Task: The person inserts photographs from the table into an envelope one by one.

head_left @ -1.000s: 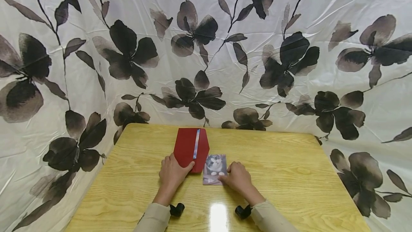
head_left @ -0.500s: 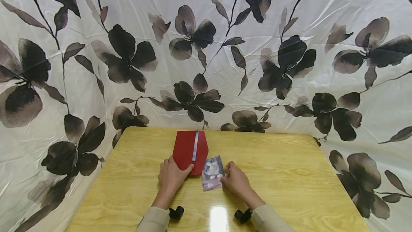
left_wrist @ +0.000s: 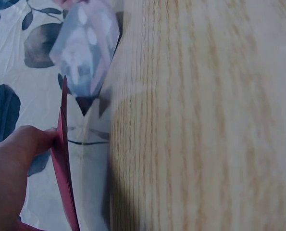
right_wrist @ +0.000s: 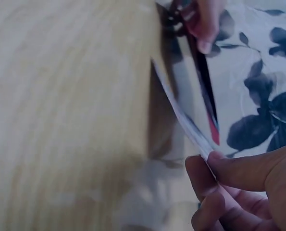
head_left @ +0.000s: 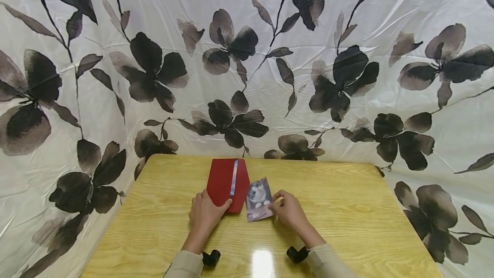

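Note:
My left hand (head_left: 205,210) grips the near left corner of a red envelope (head_left: 221,183), its thumb on top. A narrow pale blue-and-white strip (head_left: 233,178) shows along the envelope's opening, by the pointed flap on the right. Between thumb and fingertips my right hand (head_left: 289,210) pinches the right edge of a cat photo card (head_left: 257,198). The card is tilted, its left edge close beside the flap. In the right wrist view the photo card (right_wrist: 181,115) is seen edge-on, lifted off the tabletop. The left wrist view has the envelope (left_wrist: 62,163) edge-on under my thumb.
Both hands work over a yellow wood-grain table (head_left: 339,209) with rounded far corners. Behind it and at the sides hangs a white cloth (head_left: 293,98) with dark flowers. Black wrist cameras sit at both cuffs, and a bright reflection lies near the front.
My right hand has turned the photo card, first drawing it nearer, then lifting it up and slightly away to the right. The left hand has kept its grip on the envelope.

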{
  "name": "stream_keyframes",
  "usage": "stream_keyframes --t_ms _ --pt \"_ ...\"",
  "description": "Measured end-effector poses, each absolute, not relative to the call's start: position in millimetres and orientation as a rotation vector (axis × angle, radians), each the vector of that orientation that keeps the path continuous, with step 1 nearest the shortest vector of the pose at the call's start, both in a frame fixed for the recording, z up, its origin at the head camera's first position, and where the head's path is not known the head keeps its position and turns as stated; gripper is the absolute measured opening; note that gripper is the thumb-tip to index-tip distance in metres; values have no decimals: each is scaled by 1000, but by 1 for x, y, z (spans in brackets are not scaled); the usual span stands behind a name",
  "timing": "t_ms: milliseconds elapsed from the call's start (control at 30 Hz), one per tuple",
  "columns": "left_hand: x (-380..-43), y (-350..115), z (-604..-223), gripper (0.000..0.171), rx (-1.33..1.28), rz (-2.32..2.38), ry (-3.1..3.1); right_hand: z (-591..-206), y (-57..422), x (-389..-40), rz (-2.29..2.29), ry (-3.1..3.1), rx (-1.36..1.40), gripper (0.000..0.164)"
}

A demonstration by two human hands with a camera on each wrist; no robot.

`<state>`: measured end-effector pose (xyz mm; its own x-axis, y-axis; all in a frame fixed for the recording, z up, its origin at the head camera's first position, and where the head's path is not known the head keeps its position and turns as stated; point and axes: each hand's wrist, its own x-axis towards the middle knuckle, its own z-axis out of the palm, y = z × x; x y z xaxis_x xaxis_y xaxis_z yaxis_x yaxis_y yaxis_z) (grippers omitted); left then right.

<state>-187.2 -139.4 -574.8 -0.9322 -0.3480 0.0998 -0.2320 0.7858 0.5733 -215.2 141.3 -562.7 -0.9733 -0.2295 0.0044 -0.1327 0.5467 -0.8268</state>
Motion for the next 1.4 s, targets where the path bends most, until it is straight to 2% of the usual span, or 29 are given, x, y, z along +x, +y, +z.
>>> stream_keyframes --t_ms 533,1400 --pt "-188 -138 -575 101 459 -846 -2785 -543 142 -240 -1709 2704 -142 20" --pt "-189 -139 -577 102 460 -826 -2784 -556 97 -254 -1835 2528 -187 23"
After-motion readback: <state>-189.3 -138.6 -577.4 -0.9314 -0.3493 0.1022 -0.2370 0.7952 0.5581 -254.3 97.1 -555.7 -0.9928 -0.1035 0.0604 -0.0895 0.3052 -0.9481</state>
